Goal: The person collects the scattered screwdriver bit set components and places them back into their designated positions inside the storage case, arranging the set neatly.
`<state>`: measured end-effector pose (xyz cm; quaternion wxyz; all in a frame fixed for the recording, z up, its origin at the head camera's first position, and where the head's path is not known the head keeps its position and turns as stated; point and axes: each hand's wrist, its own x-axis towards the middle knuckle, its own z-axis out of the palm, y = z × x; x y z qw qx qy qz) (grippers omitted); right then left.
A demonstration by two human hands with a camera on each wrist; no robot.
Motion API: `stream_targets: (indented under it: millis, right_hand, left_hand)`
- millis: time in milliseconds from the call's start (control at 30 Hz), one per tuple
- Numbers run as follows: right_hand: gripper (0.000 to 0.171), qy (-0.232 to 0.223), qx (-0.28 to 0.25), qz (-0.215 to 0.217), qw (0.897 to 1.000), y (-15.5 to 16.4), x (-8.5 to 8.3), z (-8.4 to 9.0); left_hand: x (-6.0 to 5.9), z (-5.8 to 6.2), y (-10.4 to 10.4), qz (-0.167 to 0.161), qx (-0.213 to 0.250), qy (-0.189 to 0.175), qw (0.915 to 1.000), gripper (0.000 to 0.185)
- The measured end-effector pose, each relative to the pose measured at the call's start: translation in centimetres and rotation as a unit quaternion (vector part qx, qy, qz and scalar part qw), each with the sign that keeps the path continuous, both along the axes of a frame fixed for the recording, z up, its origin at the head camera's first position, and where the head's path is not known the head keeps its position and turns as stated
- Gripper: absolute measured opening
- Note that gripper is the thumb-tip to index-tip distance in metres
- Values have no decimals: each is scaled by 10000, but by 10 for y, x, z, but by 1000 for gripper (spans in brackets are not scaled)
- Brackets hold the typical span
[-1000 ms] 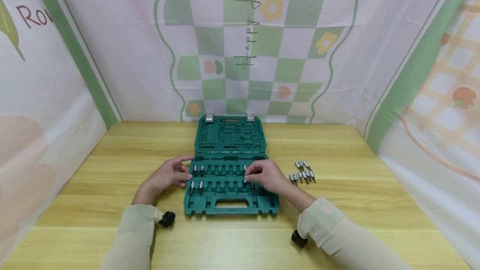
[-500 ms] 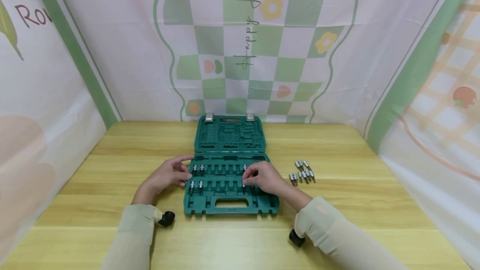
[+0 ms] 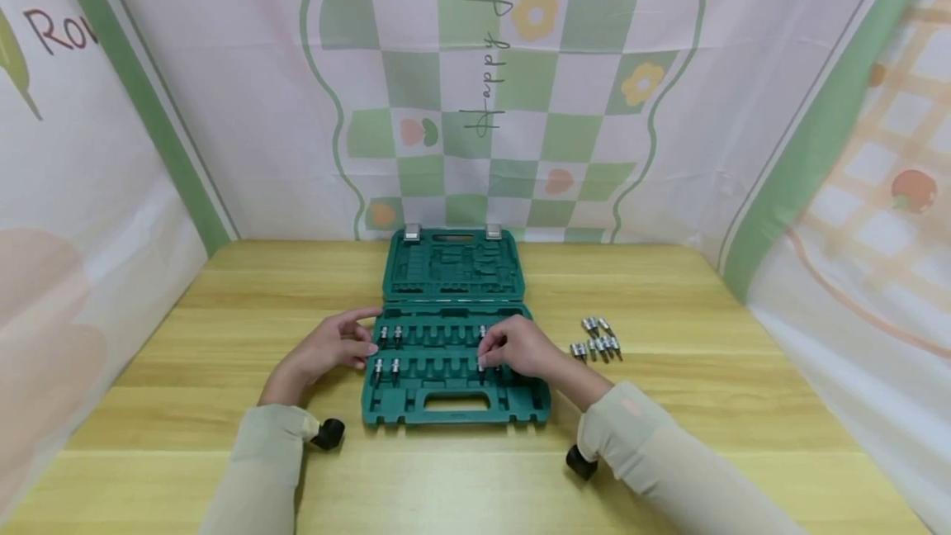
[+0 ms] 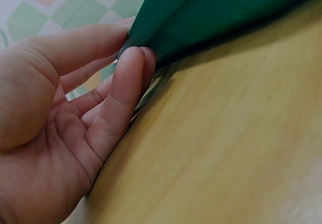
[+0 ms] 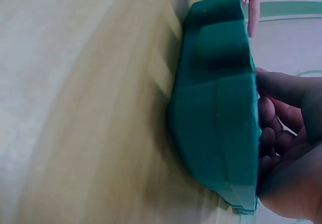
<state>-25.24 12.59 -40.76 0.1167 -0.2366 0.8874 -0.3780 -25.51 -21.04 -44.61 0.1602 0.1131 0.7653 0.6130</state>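
An open green tool case (image 3: 453, 409) lies on the wooden table (image 3: 669, 403), its lid (image 3: 453, 267) flat behind the tray. Silver socket bits (image 3: 387, 352) stand in slots at the tray's left end. My left hand (image 3: 338, 345) rests against the tray's left edge, fingers fairly straight; the left wrist view shows the fingers (image 4: 128, 78) touching the case (image 4: 201, 17). My right hand (image 3: 516, 349) hovers over the tray's right half, its curled fingertips pinching a bit (image 3: 481, 363) in the front row. In the right wrist view the case's side (image 5: 216, 108) hides most of that hand (image 5: 287, 148).
A small cluster of loose silver bits (image 3: 596, 345) lies on the table right of the case. Patterned cloth walls (image 3: 483, 89) close in the back and both sides. Black wrist camera mounts (image 3: 330, 433) sit under each sleeve.
My right hand has shifted slightly left along the front row of slots. The left hand has stayed on the case edge. The loose bits have not moved.
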Motion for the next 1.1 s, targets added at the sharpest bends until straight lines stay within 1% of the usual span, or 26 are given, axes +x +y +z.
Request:
stream_targets:
  millis: [267, 533, 733, 933, 1100]
  right_hand:
    - [10, -170, 44, 7, 9998, -3, -2, 2]
    - [11, -296, 29, -148, 9994, -3, 0, 2]
    - [11, -163, 28, -229, 9996, -3, 1, -1]
    - [12, 106, 202, -403, 9989, -7, 2, -4]
    - [11, 128, 192, -433, 9988, -5, 0, -7]
  left_hand:
    - [1, 2, -1, 25, 15, -4, 10000, 64]
    - [1, -2, -2, -62, 27, 20, 10000, 65]
    - [0, 0, 0, -24, -16, 11, 10000, 65]
    - [1, 3, 0, -9, -19, 19, 10000, 65]
    - [1, 1, 1, -7, -9, 8, 10000, 65]
